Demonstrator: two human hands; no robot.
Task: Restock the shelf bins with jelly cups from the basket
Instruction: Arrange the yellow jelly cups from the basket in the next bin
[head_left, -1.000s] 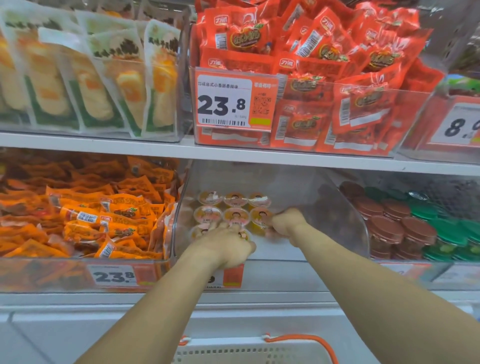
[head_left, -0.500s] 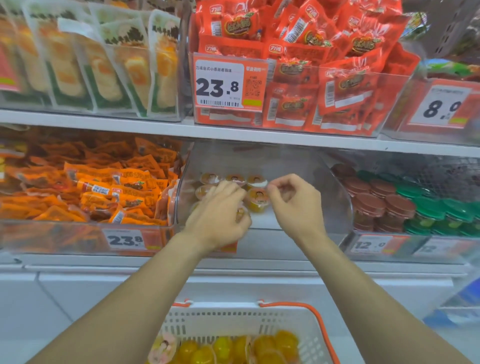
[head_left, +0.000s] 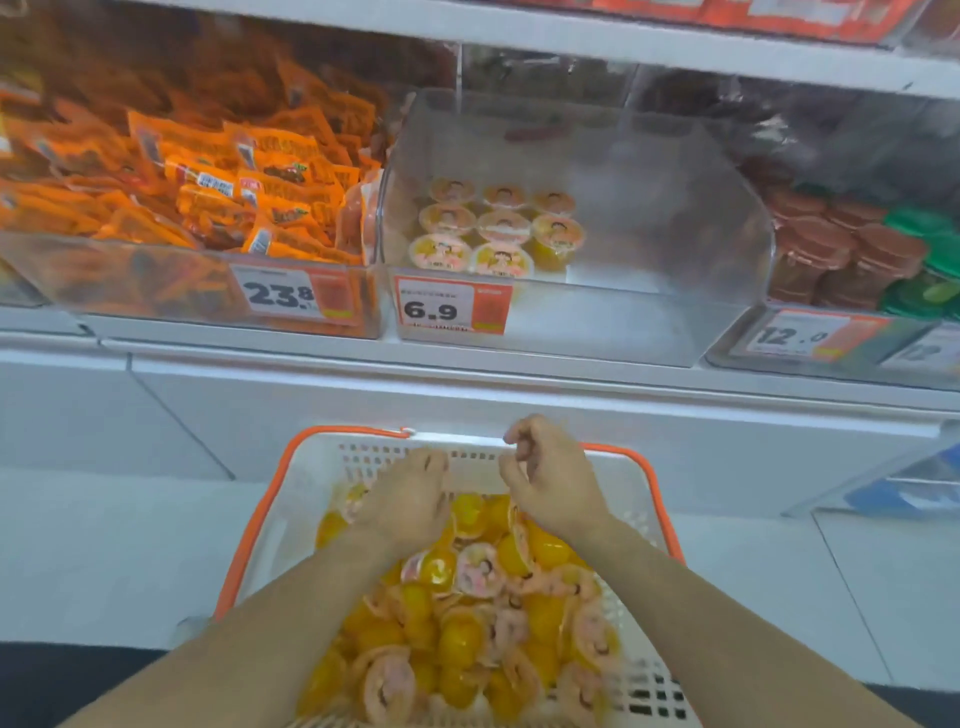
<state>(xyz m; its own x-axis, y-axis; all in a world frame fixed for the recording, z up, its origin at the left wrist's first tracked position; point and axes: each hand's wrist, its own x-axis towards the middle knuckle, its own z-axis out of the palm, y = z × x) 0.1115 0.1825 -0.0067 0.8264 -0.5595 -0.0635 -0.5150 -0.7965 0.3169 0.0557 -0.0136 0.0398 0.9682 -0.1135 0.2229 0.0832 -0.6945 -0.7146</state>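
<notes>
The white basket (head_left: 311, 483) with orange handles sits low in front of me, heaped with yellow jelly cups (head_left: 457, 639) with pink printed lids. Both hands hover over its far end. My left hand (head_left: 410, 501) points palm down onto the pile, its fingertips bent under and hidden. My right hand (head_left: 553, 480) is just above the cups, fingers loosely curled and apart, with nothing in them. Up on the shelf, the clear bin (head_left: 649, 312) with the 6.9 tag holds several jelly cups (head_left: 498, 228) in rows at its left side.
Left of that bin, another clear bin (head_left: 156, 280) is full of orange snack packets. On the right, a bin (head_left: 831, 249) holds brown and green lidded cups. A white shelf ledge (head_left: 519, 379) juts out between the bins and the basket.
Both hands have dropped from the shelf bin down to the basket. My view has tilted down, so the basket now fills the lower frame.
</notes>
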